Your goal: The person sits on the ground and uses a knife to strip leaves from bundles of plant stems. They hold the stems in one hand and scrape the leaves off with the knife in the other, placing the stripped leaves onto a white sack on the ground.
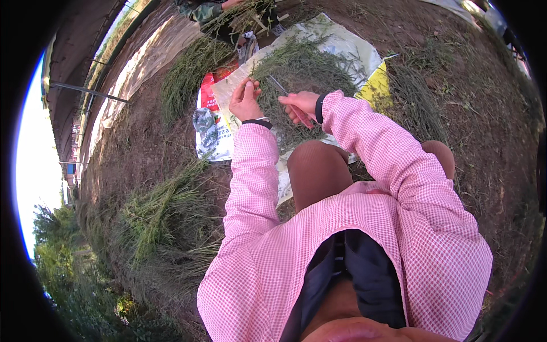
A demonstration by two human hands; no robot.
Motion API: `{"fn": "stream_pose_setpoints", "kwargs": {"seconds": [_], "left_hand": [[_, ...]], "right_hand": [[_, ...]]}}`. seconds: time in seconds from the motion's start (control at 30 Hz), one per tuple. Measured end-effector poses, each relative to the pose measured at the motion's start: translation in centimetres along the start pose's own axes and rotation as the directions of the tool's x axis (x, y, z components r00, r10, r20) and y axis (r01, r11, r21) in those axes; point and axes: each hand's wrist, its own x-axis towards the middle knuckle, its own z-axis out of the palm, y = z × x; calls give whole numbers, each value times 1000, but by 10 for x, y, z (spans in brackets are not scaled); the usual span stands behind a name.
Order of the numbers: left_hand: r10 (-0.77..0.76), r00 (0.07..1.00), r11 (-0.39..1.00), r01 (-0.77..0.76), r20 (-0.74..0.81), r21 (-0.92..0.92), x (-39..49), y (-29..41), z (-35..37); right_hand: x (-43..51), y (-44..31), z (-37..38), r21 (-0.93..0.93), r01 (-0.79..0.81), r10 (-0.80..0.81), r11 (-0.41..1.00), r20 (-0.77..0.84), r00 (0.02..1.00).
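My right hand [301, 107] is closed around the pinkish-red handles of a pair of scissors [278, 85], whose metal blades point up and left. To its left, my left hand [246, 101] is raised with thumb and fingers pinched together; a bit of green shows at the fingertips, too small to tell whether it is a stem. Below both hands, a heap of cut thin green stems [299, 68] lies on a pale plastic sheet [337, 36]. A red and white printed sack [220, 143] shows under the sheet's left side, with a patterned cloth item [205, 127] on it.
Another person [205, 10] sits at the top, holding long stems. Piles of uprooted plants lie at upper left [188, 77], lower left [166, 213] and right [416, 98]. A yellow sack part [378, 87] sticks out at the sheet's right. My knees are close below the sheet.
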Motion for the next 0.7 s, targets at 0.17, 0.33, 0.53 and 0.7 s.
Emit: {"fn": "stream_pose_setpoints", "kwargs": {"seconds": [0.17, 0.33, 0.53, 0.7], "left_hand": [[49, 999, 998, -49, 19, 28, -11, 16, -12], [26, 986, 992, -45, -166, -117, -12, 41, -24], [-19, 963, 956, -61, -270, -287, -4, 64, -52], [-66, 969, 945, -17, -239, -327, -4, 77, -94]], "right_hand": [[10, -7, -2, 2, 58, -58, 998, -41, 997], [3, -14, -4, -26, 36, -39, 999, -146, 988], [-8, -25, -9, -56, -34, 14, 998, -318, 948], [-5, -35, -51, -974, -161, -98, 162, -179, 979]]}}
